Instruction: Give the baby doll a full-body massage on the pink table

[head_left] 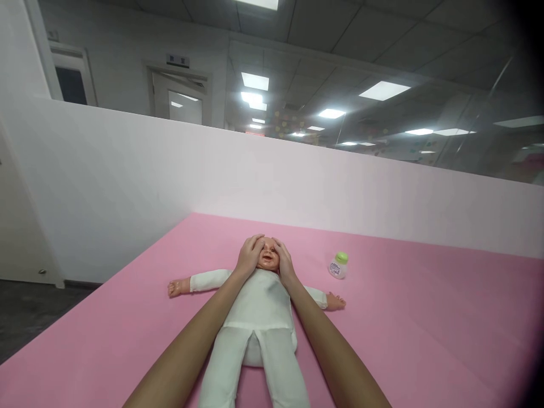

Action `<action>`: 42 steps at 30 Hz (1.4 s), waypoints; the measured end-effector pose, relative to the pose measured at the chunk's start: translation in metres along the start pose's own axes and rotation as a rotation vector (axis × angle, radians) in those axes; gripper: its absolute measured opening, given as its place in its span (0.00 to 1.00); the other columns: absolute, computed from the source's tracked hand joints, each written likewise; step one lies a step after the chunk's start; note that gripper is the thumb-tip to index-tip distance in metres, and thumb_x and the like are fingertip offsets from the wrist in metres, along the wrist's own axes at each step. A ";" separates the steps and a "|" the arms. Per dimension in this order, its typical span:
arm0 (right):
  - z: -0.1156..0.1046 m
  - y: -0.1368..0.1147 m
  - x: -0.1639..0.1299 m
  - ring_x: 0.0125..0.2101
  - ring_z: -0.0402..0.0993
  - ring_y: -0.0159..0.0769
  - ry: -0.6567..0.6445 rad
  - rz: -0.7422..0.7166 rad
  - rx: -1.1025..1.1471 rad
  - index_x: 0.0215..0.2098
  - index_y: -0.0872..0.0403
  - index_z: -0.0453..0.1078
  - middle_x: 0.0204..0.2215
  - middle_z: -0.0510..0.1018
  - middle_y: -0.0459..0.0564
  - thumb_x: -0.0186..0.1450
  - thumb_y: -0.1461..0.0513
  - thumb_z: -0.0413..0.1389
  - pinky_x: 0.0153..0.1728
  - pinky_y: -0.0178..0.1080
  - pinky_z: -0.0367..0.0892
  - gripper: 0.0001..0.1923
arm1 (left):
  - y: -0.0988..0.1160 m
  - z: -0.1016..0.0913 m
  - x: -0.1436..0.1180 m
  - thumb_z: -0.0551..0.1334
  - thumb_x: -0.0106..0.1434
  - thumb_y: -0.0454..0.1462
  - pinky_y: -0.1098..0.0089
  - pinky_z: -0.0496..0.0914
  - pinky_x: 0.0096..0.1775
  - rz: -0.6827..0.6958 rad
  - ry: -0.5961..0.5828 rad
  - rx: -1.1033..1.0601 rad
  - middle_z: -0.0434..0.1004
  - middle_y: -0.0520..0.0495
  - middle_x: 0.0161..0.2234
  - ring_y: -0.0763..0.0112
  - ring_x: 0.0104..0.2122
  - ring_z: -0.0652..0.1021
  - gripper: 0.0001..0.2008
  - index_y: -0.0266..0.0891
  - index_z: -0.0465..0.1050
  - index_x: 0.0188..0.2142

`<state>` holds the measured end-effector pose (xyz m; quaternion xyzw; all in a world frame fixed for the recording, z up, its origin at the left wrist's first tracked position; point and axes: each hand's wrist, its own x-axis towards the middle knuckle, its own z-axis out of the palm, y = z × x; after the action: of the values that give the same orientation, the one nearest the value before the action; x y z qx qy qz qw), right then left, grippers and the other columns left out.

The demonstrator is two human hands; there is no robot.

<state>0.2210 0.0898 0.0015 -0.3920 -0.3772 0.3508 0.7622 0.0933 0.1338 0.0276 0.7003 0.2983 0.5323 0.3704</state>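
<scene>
green-lidded bottle [339, 266] on pink tabletop [425, 311], white partition [340, 190] behind, door [182, 105] below small sign [177, 60], lit ceiling panels [385, 90]

Office-like interior: ceiling light panels [385, 90], door sign [177, 60], white partition [340, 187].

at the grip: one doll [266, 297], one left hand [250, 255], one right hand [284, 259]. out to either side of the grip: two doll arms [210, 280]. on the near side of the grip: two doll legs [225, 362]. right of the grip: one bottle [337, 270], one green lid [341, 256]. beneath the grip: one pink tabletop [425, 317].
</scene>
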 end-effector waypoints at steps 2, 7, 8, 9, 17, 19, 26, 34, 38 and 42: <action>0.001 0.000 0.000 0.55 0.74 0.44 0.004 -0.005 0.002 0.51 0.50 0.77 0.53 0.80 0.49 0.59 0.52 0.63 0.57 0.42 0.68 0.24 | -0.001 0.000 0.000 0.56 0.70 0.42 0.63 0.65 0.60 0.006 -0.005 0.008 0.78 0.43 0.54 0.62 0.56 0.74 0.16 0.42 0.76 0.52; 0.001 0.000 0.000 0.54 0.74 0.43 0.012 0.005 0.005 0.51 0.51 0.77 0.53 0.80 0.50 0.58 0.52 0.63 0.56 0.41 0.68 0.24 | -0.001 0.000 0.001 0.55 0.71 0.42 0.62 0.65 0.60 0.016 -0.014 0.017 0.77 0.44 0.54 0.62 0.57 0.74 0.16 0.42 0.76 0.52; 0.001 0.000 0.000 0.54 0.74 0.43 0.014 0.009 0.003 0.51 0.51 0.77 0.53 0.80 0.50 0.57 0.52 0.63 0.56 0.41 0.68 0.24 | -0.001 0.000 0.001 0.55 0.71 0.42 0.62 0.65 0.60 0.013 -0.011 0.019 0.77 0.44 0.54 0.62 0.56 0.74 0.15 0.42 0.76 0.52; 0.001 0.000 0.000 0.54 0.74 0.43 0.015 0.010 0.001 0.51 0.51 0.77 0.53 0.81 0.50 0.57 0.52 0.63 0.56 0.41 0.68 0.24 | -0.001 0.000 0.001 0.55 0.71 0.42 0.62 0.65 0.60 0.011 -0.008 0.021 0.77 0.44 0.54 0.62 0.56 0.74 0.15 0.43 0.76 0.51; 0.000 0.000 -0.002 0.56 0.73 0.44 0.012 -0.003 -0.005 0.51 0.50 0.77 0.54 0.80 0.50 0.58 0.52 0.63 0.58 0.43 0.67 0.24 | 0.001 0.001 0.000 0.57 0.70 0.41 0.60 0.66 0.59 -0.006 0.005 0.010 0.78 0.44 0.53 0.61 0.56 0.75 0.15 0.43 0.77 0.51; 0.000 -0.001 -0.002 0.57 0.73 0.44 0.012 -0.002 -0.009 0.51 0.50 0.77 0.55 0.80 0.50 0.58 0.52 0.62 0.58 0.43 0.67 0.23 | 0.001 0.001 0.000 0.56 0.70 0.40 0.60 0.67 0.59 -0.004 0.000 0.011 0.78 0.44 0.53 0.61 0.56 0.75 0.15 0.43 0.77 0.51; -0.002 -0.001 -0.002 0.56 0.74 0.44 0.003 0.026 -0.019 0.52 0.50 0.76 0.55 0.79 0.49 0.59 0.52 0.62 0.58 0.43 0.67 0.24 | -0.004 0.004 -0.001 0.56 0.69 0.38 0.60 0.67 0.59 0.024 0.012 0.025 0.78 0.44 0.53 0.61 0.56 0.75 0.15 0.42 0.77 0.52; -0.005 0.003 0.001 0.56 0.74 0.44 0.007 0.022 -0.019 0.51 0.50 0.77 0.55 0.80 0.50 0.58 0.52 0.63 0.58 0.44 0.68 0.24 | -0.008 0.007 -0.003 0.57 0.69 0.38 0.61 0.68 0.58 0.006 0.030 -0.005 0.77 0.44 0.54 0.61 0.56 0.75 0.15 0.44 0.77 0.51; -0.005 0.003 0.000 0.56 0.74 0.44 0.000 0.022 -0.028 0.51 0.50 0.76 0.55 0.79 0.50 0.59 0.51 0.62 0.58 0.45 0.68 0.24 | -0.007 0.007 -0.003 0.56 0.69 0.37 0.61 0.67 0.59 0.000 0.016 -0.004 0.77 0.44 0.55 0.62 0.57 0.74 0.15 0.43 0.77 0.52; -0.004 0.001 0.000 0.55 0.75 0.45 -0.002 0.039 -0.031 0.52 0.50 0.75 0.55 0.79 0.50 0.59 0.51 0.61 0.57 0.45 0.69 0.24 | -0.007 0.006 -0.002 0.56 0.69 0.37 0.62 0.67 0.60 -0.011 0.015 -0.001 0.77 0.44 0.55 0.62 0.57 0.74 0.15 0.43 0.77 0.52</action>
<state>0.2237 0.0890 -0.0010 -0.4106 -0.3755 0.3604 0.7487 0.0986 0.1344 0.0196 0.6944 0.3046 0.5358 0.3714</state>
